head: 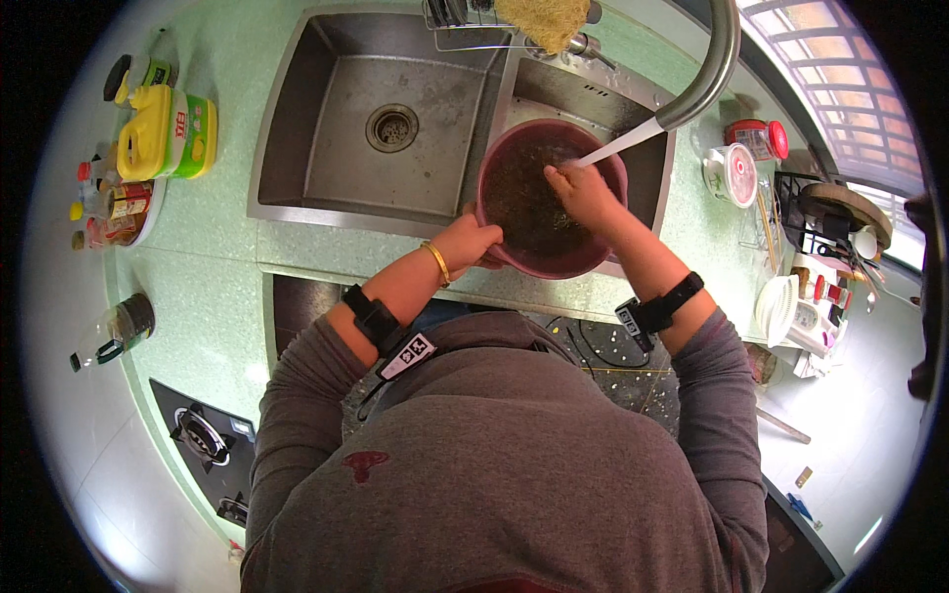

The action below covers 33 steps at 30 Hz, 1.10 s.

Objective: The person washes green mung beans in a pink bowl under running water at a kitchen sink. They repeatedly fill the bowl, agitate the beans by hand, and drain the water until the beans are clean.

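Water runs from the curved metal faucet (pixel 700 100) into a dark red round basin (pixel 489 248) over the right-hand sink bowl. Dark water with small bits in it fills part of the basin. My left hand (pixel 474 241) grips the basin's near left rim, thumb on top and fingers underneath. Above the water, inside the rim, my right hand (pixel 582 193) is at the stream, thumb out to the left; its other fingers are mostly hidden beneath it, so whether they hold anything does not show.
The larger steel sink bowl (pixel 400 178) with its drain lies to the left. A wire rack (pixel 471 48) with a tan scrubber stands behind. Yellow detergent jug (pixel 148 141) and several bottles are at far left, a gas stove (pixel 200 437) below them. Jars (pixel 734 174) stand at right.
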{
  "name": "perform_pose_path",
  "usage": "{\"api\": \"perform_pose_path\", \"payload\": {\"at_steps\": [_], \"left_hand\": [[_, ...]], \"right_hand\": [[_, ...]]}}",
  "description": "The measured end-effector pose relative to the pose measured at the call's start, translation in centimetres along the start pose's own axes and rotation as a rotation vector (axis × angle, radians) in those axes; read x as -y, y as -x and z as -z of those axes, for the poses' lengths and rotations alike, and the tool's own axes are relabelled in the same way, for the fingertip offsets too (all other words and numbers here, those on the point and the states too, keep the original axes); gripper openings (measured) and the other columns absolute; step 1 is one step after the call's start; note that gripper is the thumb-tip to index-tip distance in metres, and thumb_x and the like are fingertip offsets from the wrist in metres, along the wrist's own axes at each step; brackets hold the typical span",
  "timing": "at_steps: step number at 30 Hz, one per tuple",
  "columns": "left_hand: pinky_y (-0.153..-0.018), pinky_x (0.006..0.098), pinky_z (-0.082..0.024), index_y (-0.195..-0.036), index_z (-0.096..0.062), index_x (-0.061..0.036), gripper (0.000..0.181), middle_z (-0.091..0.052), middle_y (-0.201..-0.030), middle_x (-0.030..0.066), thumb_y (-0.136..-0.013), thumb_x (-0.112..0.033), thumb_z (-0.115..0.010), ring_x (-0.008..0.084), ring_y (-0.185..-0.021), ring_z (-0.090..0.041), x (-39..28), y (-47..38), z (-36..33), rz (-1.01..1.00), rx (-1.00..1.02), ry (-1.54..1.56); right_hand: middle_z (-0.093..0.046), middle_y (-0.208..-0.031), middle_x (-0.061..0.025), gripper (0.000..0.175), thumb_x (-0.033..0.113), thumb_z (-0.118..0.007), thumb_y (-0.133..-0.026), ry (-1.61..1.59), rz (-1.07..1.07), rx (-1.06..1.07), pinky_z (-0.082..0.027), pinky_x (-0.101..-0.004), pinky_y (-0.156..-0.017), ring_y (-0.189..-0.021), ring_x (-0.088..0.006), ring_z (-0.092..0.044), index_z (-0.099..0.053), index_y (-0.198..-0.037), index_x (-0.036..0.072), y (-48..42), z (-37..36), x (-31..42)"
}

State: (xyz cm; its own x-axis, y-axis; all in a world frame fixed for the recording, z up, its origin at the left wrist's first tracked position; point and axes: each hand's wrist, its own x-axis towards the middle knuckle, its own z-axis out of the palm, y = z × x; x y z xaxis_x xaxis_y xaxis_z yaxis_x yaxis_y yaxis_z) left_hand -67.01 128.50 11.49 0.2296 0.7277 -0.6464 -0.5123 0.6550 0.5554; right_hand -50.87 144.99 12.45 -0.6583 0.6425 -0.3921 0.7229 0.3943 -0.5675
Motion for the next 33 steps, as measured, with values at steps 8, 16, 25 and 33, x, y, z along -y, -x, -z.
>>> {"api": "perform_pose_path", "payload": {"at_steps": [8, 16, 25, 33], "left_hand": [[-0.067, 0.0365, -0.053, -0.117, -0.043, -0.0062, 0.037, -0.058, -0.098, 0.0081, -0.081, -0.004, -0.048, 0.0208, -0.081, -0.061, 0.2, -0.5, 0.3, 0.014, -0.032, -0.015], [-0.067, 0.037, -0.053, -0.115, -0.044, -0.0047, 0.034, -0.059, -0.093, 0.0086, -0.081, -0.004, -0.048, 0.0211, -0.077, -0.062, -0.1, 0.0, -0.2, -0.012, -0.064, 0.001], [-0.068, 0.0364, -0.053, -0.118, -0.042, -0.0062, 0.038, -0.059, -0.093, 0.0076, -0.08, -0.003, -0.048, 0.0195, -0.076, -0.062, 0.0, -0.4, 0.3, 0.061, -0.001, -0.017], [-0.069, 0.0358, -0.052, -0.12, -0.042, -0.0082, 0.04, -0.059, -0.098, 0.0078, -0.08, -0.005, -0.047, 0.02, -0.079, -0.061, -0.1, -0.3, 0.1, 0.051, -0.047, -0.015]], "right_hand": [[-0.039, -0.127, -0.0289, 0.066, 0.024, -0.066, -0.071, -0.09, -0.229, 0.14, -0.037, -0.0396, -0.097, -0.116, -0.0417, -0.042, -0.039, -0.128, 0.006, -3.8, -3.1, -0.3], [-0.054, -0.113, -0.024, 0.052, 0.015, -0.065, -0.07, -0.404, -0.045, 0.329, -0.041, -0.037, -0.091, -0.106, -0.0349, -0.053, -0.052, -0.119, 0.005, -0.8, -6.1, 3.0], [-0.057, -0.109, -0.0184, 0.04, 0.003, -0.054, -0.072, 0.049, 0.254, 0.26, -0.043, -0.0393, -0.087, -0.102, -0.0342, -0.055, -0.056, -0.112, 0.008, 1.5, -2.4, 2.7], [-0.052, -0.117, -0.022, 0.054, -0.004, -0.055, -0.069, 0.225, -0.011, 0.225, -0.041, -0.0392, -0.092, -0.106, -0.0374, -0.051, -0.048, -0.121, 0.008, -1.6, 0.6, -0.5]]}}
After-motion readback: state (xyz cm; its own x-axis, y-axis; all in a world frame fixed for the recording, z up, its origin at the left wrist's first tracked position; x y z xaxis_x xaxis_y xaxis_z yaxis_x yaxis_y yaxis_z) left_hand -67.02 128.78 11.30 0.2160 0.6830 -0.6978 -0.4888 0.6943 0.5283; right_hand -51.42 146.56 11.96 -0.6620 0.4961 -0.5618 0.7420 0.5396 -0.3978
